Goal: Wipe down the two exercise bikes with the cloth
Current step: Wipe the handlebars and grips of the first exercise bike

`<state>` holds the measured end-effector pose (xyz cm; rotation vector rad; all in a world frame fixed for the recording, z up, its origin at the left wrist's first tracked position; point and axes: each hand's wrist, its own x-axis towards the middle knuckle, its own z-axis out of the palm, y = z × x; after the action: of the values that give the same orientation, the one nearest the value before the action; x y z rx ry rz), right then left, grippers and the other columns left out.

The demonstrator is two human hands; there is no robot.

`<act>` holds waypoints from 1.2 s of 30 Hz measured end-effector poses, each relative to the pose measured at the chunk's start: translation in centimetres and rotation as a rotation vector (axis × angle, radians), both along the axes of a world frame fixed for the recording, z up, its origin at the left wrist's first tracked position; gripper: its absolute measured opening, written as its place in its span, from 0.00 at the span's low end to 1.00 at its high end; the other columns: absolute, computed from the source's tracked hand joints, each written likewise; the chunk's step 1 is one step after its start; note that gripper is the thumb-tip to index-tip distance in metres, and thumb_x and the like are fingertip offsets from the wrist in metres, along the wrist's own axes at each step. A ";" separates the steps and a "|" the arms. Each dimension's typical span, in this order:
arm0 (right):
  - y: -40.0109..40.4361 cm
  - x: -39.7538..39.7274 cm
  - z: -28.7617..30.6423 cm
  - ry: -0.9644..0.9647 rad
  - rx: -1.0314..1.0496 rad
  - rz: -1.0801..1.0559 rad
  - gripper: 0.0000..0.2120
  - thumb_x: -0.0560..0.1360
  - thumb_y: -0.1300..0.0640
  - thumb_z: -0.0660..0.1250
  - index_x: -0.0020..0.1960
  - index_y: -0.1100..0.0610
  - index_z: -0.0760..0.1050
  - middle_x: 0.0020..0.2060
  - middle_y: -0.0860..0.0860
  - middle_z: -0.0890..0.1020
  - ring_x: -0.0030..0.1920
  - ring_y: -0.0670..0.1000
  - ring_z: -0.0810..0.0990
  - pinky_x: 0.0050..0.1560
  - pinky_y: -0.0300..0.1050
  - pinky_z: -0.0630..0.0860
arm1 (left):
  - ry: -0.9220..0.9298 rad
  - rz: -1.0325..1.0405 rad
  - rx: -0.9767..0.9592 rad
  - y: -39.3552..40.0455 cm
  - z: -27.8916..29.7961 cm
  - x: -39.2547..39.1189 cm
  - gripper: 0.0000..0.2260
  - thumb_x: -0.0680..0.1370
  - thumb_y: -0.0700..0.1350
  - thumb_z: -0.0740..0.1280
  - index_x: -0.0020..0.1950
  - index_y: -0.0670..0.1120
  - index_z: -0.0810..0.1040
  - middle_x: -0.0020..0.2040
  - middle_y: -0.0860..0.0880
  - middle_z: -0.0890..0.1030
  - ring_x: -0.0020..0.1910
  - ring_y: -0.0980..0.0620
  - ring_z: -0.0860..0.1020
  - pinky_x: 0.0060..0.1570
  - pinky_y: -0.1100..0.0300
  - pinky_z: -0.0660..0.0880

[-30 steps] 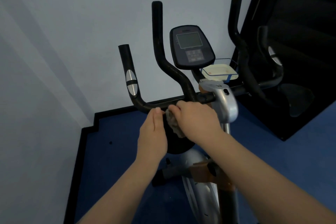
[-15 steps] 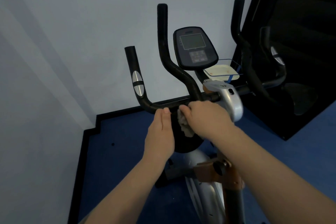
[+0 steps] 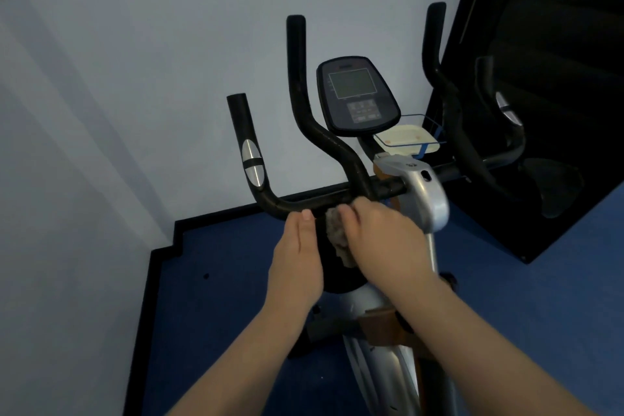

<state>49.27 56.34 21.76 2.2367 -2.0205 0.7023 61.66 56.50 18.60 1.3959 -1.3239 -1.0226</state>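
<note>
Cloth on the handlebar's cross section, mid-frame

Right hand (image 3: 381,240) grips the grey cloth (image 3: 337,236) against the handlebar (image 3: 304,204), which runs left-right; left hand (image 3: 299,257) sits just left, fingers straight, touching the bar. Unwiped bar likely lies leftward.

Handlebar (image 3: 314,203) is showing matt black, foam-like padding, scuffed in places, with a shiny metal sensor plate (image 3: 252,162) set in. Stem cover (image 3: 427,194) is looking like smooth silver plastic, softly glossy; console (image 3: 358,96) is dark plastic. Cloth (image 3: 336,231) is looking grey, nubbly, rough-woven.
</note>
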 end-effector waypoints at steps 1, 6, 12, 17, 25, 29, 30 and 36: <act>0.5 -0.7 -0.1 -0.073 0.046 -0.021 0.12 0.81 0.48 0.56 0.42 0.52 0.71 0.32 0.48 0.74 0.29 0.51 0.73 0.25 0.42 0.65 | -0.006 -0.004 0.000 0.0 0.1 0.0 0.21 0.80 0.64 0.49 0.45 0.52 0.74 0.42 0.47 0.80 0.42 0.51 0.78 0.50 0.45 0.77; -3.4 0.5 1.3 0.170 0.222 -0.038 0.16 0.82 0.51 0.49 0.53 0.56 0.74 0.48 0.55 0.80 0.43 0.57 0.77 0.36 0.48 0.66 | 0.027 -0.020 0.006 0.0 0.2 -0.1 0.20 0.81 0.62 0.49 0.48 0.54 0.76 0.44 0.53 0.81 0.45 0.56 0.79 0.51 0.50 0.77; -0.3 -1.0 0.1 -0.038 0.150 -0.045 0.18 0.80 0.41 0.47 0.43 0.50 0.68 0.35 0.48 0.76 0.34 0.52 0.74 0.28 0.43 0.62 | 0.081 -0.024 0.037 0.0 -0.1 0.0 0.20 0.78 0.67 0.49 0.44 0.59 0.76 0.42 0.57 0.82 0.44 0.59 0.80 0.49 0.53 0.77; -2.8 1.2 1.2 0.183 0.093 0.005 0.12 0.82 0.52 0.56 0.53 0.58 0.75 0.45 0.56 0.81 0.43 0.58 0.81 0.35 0.46 0.70 | 0.182 0.002 0.069 -0.1 0.1 -0.2 0.27 0.72 0.69 0.50 0.53 0.56 0.80 0.50 0.56 0.83 0.52 0.59 0.80 0.59 0.55 0.75; -3.1 0.2 0.6 -0.002 0.207 -0.089 0.21 0.82 0.42 0.49 0.44 0.52 0.75 0.37 0.51 0.79 0.41 0.55 0.80 0.36 0.46 0.68 | 0.046 -0.061 0.038 -0.5 0.1 0.2 0.18 0.84 0.55 0.51 0.47 0.51 0.78 0.44 0.52 0.81 0.46 0.53 0.79 0.52 0.52 0.76; -0.3 0.3 -0.8 -0.276 0.009 -0.094 0.16 0.80 0.42 0.56 0.45 0.52 0.74 0.37 0.47 0.78 0.38 0.48 0.77 0.37 0.46 0.73 | 0.013 -0.069 0.027 -0.4 0.0 0.3 0.17 0.84 0.51 0.52 0.46 0.46 0.76 0.43 0.45 0.79 0.41 0.51 0.77 0.50 0.45 0.75; 0.4 -0.4 -0.9 -0.335 0.047 -0.061 0.15 0.79 0.41 0.57 0.46 0.51 0.73 0.37 0.46 0.77 0.38 0.47 0.76 0.37 0.45 0.73 | 0.011 -0.079 0.035 -0.4 0.1 0.4 0.16 0.84 0.50 0.53 0.45 0.46 0.75 0.43 0.44 0.79 0.40 0.52 0.76 0.48 0.44 0.74; -2.8 0.5 0.7 -0.118 0.224 -0.117 0.20 0.81 0.42 0.53 0.45 0.53 0.77 0.35 0.49 0.77 0.39 0.53 0.79 0.37 0.46 0.72 | -0.010 -0.135 0.058 -1.1 0.3 0.7 0.14 0.84 0.45 0.53 0.43 0.43 0.74 0.38 0.43 0.77 0.37 0.50 0.73 0.40 0.51 0.70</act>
<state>49.80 53.55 22.45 2.2129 -2.3726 0.6403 62.34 55.42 18.93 1.3706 -1.4214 -1.1531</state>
